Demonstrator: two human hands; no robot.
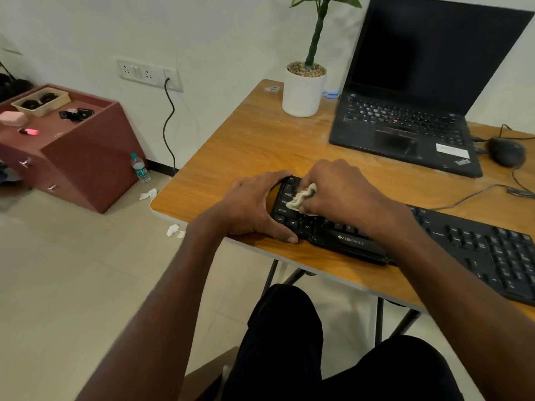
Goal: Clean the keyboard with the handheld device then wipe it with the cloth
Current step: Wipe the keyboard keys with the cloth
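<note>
Black plastic keyboard point(434, 238) lying across the front edge of the wooden table point(246, 146), left end under both hands. Left hand point(254, 206) cupped around the keyboard's left end, thumb and fingers bracing its corners. Right hand point(344, 192) closed on a crumpled off-white cloth point(301, 196), pressing it on the leftmost keys. Black open laptop point(419, 111) behind.
</note>
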